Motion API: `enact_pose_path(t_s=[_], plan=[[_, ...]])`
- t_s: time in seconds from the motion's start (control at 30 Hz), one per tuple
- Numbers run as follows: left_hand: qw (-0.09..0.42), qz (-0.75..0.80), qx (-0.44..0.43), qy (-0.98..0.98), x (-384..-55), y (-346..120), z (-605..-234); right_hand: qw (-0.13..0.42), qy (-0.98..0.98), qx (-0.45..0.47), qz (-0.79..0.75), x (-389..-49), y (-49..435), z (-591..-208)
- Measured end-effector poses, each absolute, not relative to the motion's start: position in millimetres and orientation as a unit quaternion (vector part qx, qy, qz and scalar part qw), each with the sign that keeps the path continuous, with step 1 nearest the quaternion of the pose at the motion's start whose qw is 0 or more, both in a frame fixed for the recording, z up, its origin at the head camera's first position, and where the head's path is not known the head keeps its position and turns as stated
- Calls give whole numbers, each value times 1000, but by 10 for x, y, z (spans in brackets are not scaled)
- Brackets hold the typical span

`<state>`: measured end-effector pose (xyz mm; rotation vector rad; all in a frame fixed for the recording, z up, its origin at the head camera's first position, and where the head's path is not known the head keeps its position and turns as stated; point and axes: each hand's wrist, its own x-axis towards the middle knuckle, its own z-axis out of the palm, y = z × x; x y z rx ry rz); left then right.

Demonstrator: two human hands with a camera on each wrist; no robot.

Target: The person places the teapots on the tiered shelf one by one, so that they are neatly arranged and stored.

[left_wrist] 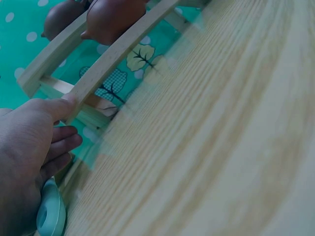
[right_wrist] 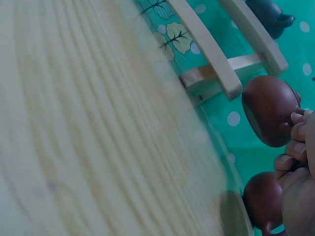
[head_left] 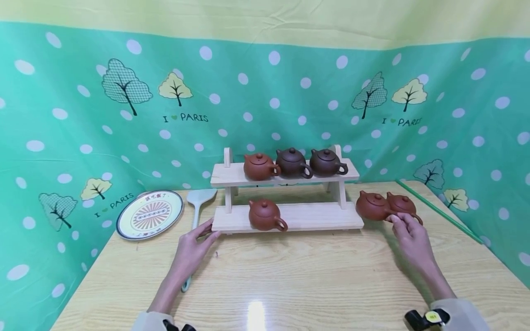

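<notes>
A two-tier wooden stand (head_left: 319, 216) sits at the back of the table. My left hand (head_left: 194, 246) holds the left front corner of its lower shelf, with the thumb at the front edge (left_wrist: 61, 105); the index finger's contact is partly hidden. My right hand (head_left: 411, 236) pinches the handle of a reddish-brown teapot (head_left: 372, 206), just right of the lower shelf; in the right wrist view this teapot (right_wrist: 268, 113) appears raised off the table. Behind it is another reddish-brown teapot (head_left: 401, 203). One reddish-brown teapot (head_left: 264, 215) stands on the lower shelf.
The upper shelf bears a reddish-brown teapot (head_left: 258, 168) and two dark brown teapots (head_left: 291, 164). A patterned plate (head_left: 151, 214) and a pale spatula (head_left: 200, 196) lie to the left. At the right lies a green stick (head_left: 439, 211). A green dotted curtain (head_left: 265, 115) surrounds the table.
</notes>
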<state>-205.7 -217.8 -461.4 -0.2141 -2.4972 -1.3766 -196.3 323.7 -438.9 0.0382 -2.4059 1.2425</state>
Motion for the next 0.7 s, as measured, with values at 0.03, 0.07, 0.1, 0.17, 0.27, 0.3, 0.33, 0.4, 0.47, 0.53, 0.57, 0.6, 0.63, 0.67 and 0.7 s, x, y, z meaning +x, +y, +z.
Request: enact_pose_path(t_s=[0.03, 0.07, 0.1, 0.17, 0.27, 0.3, 0.33, 0.4, 0.47, 0.53, 0.57, 0.6, 0.63, 0.67, 0.7], plan=[[140, -478, -74, -864, -2055, -2178, -4613, 216, -867, 15, 449, -1959, 3229, -4384], [140, -479, -73, -864, -2055, -2178, -4614, 216, -866, 17, 451, -1953, 3217, -4379], [140, -479, -74, -863, -2055, -2179, -4618, 217, -864, 20, 453, -1947, 3204, -4372], [141, -479, -73, -863, -2056, -2181, -4623, 220, -860, 28, 459, -1930, 3173, -4351], [141, -480, -74, -863, -2059, -2184, -4629, 224, -852, 43, 471, -1904, 3116, -4322], [140, -480, -75, -863, -2059, -2185, -4630, 225, -849, 47, 477, -1897, 3094, -4312], [140, -478, -75, -864, -2057, -2189, -4627, 225, -846, 50, 481, -1891, 3072, -4305], [141, -473, -73, -867, -2052, -2197, -4623, 227, -840, 58, 490, -1885, 3024, -4295], [142, -468, -74, -869, -2051, -2198, -4621, 228, -835, 65, 497, -1882, 2987, -4285], [146, -464, -75, -870, -2053, -2201, -4624, 228, -830, 73, 504, -1886, 2952, -4280], [147, -464, -76, -870, -2055, -2201, -4627, 228, -828, 76, 506, -1887, 2935, -4278], [149, -464, -78, -870, -2055, -2200, -4628, 228, -826, 79, 508, -1887, 2919, -4275], [150, -466, -80, -869, -2057, -2198, -4631, 228, -825, 81, 511, -1888, 2905, -4274], [151, -465, -80, -868, -2058, -2195, -4633, 228, -823, 84, 513, -1890, 2893, -4273], [151, -466, -82, -868, -2059, -2193, -4634, 228, -823, 88, 513, -1891, 2882, -4272]])
